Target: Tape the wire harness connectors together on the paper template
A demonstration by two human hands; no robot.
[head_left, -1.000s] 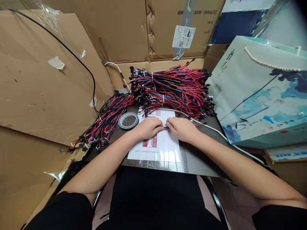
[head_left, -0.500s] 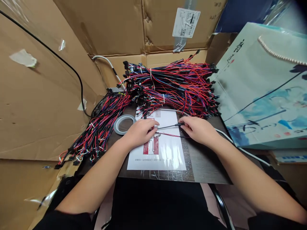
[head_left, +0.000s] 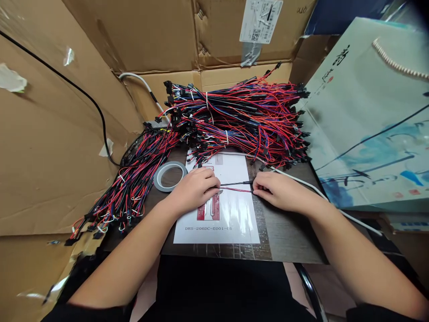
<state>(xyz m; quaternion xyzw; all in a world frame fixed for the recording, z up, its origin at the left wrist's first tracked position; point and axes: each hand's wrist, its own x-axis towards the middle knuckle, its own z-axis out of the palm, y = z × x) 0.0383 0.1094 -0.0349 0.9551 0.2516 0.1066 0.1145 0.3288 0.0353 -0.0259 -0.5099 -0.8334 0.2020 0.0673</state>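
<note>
- Currently, a thin wire harness [head_left: 235,189], one black strand and one reddish, runs between the fingers [head_left: 210,181] of the left hand [head_left: 192,191] and right hand [head_left: 279,191], both pinched on it over the printed sheet [head_left: 241,230].
- Its parts inside the fingers are hidden.
- One second ago the fingertips nearly met; now they stand apart.

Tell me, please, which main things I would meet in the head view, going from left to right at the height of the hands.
Brown cardboard → loose wire bundle → tape roll → left hand → stretched red and black wires → right hand → pale paper bag.
</note>
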